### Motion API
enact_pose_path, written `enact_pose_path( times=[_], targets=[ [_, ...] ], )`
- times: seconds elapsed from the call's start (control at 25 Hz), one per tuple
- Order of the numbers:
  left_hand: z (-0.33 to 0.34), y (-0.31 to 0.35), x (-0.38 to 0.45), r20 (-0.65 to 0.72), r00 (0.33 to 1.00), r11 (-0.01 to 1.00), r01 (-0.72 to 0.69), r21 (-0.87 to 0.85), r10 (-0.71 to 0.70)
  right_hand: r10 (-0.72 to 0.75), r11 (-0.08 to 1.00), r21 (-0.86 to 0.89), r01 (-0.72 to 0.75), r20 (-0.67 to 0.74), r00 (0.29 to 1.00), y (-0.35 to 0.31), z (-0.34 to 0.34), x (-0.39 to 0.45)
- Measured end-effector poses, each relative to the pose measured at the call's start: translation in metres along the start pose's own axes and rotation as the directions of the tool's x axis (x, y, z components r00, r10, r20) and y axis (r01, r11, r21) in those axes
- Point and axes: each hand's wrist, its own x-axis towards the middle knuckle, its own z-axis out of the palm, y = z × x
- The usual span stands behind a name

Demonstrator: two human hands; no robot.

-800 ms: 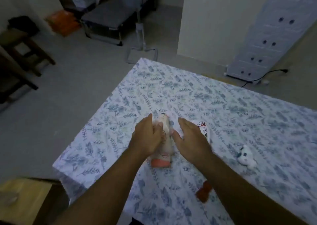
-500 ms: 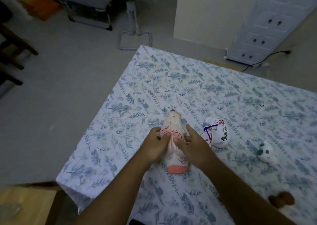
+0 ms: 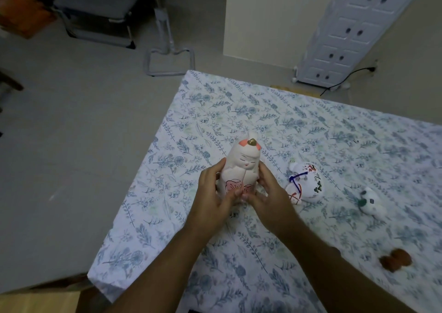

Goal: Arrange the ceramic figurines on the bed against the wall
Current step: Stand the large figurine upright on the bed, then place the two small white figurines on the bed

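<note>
A tall pale ceramic doll figurine (image 3: 241, 169) with a painted face, pink flower and gold topknot stands upright near the left edge of the floral bed (image 3: 311, 131). To its right lie a round white painted figurine (image 3: 305, 186), a small white animal figurine (image 3: 372, 204), and a brown figurine (image 3: 394, 259).

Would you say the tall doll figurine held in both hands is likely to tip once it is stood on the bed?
Probably yes: the doll figurine is tall and narrow, and the bedsheet looks soft and wrinkled. Its smooth painted surface may be slippery, which fits the left hand and right hand both clasping it. Being ceramic, it is likely rigid and breakable.
</note>
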Motion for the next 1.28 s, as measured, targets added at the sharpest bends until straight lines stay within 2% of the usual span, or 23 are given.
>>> enact_pose_path(
  times=[0.2,0.32,0.44,0.56,0.72,0.8,0.92,1.0,1.12,1.2,1.28],
  targets=[
    [0.009,-0.009,-0.024,-0.021,0.995,0.991,-0.1,0.09,0.102,-0.011,1.0,-0.022,0.011,0.005,1.0,0.016,-0.002,-0.015],
    [0.011,-0.009,-0.023,-0.016,0.994,0.989,-0.105,0.104,0.107,-0.003,0.999,-0.048,0.003,-0.003,1.0,0.012,-0.001,-0.017],
    [0.011,0.008,-0.034,-0.063,0.995,0.982,-0.06,0.179,0.072,-0.022,0.986,-0.165,0.021,-0.009,1.0,0.007,-0.005,-0.022],
    [0.02,0.025,-0.065,-0.125,0.98,0.958,-0.115,0.263,0.152,-0.039,0.93,-0.367,-0.011,-0.129,0.991,0.013,-0.027,-0.038],
    [0.07,0.037,-0.081,0.072,0.969,0.924,-0.246,0.292,0.235,-0.103,0.876,-0.479,-0.045,-0.278,0.955,0.029,-0.079,-0.064],
    [0.103,0.041,-0.063,0.156,0.975,0.938,-0.198,0.285,0.159,-0.104,0.852,-0.512,-0.108,-0.368,0.924,0.044,-0.11,-0.073],
    [0.151,0.038,-0.022,0.191,0.982,0.943,-0.065,0.326,0.002,-0.016,0.838,-0.486,-0.246,-0.473,0.881,0.075,-0.166,-0.076],
    [0.176,0.036,0.0,0.162,0.98,0.921,0.043,0.387,-0.114,0.082,0.845,-0.415,-0.337,-0.524,0.848,0.096,-0.203,-0.072],
    [0.202,0.025,0.023,0.064,0.95,0.852,0.241,0.465,-0.304,0.235,0.799,-0.358,-0.482,-0.553,0.799,0.13,-0.242,-0.059],
    [0.213,0.015,0.028,0.008,0.957,0.82,0.242,0.519,-0.288,0.341,0.749,-0.369,-0.55,-0.496,0.798,0.15,-0.251,-0.05],
    [0.222,0.014,0.029,-0.039,0.968,0.867,0.239,0.437,-0.247,0.358,0.749,-0.385,-0.539,-0.448,0.819,0.168,-0.255,-0.043]
  ],
)
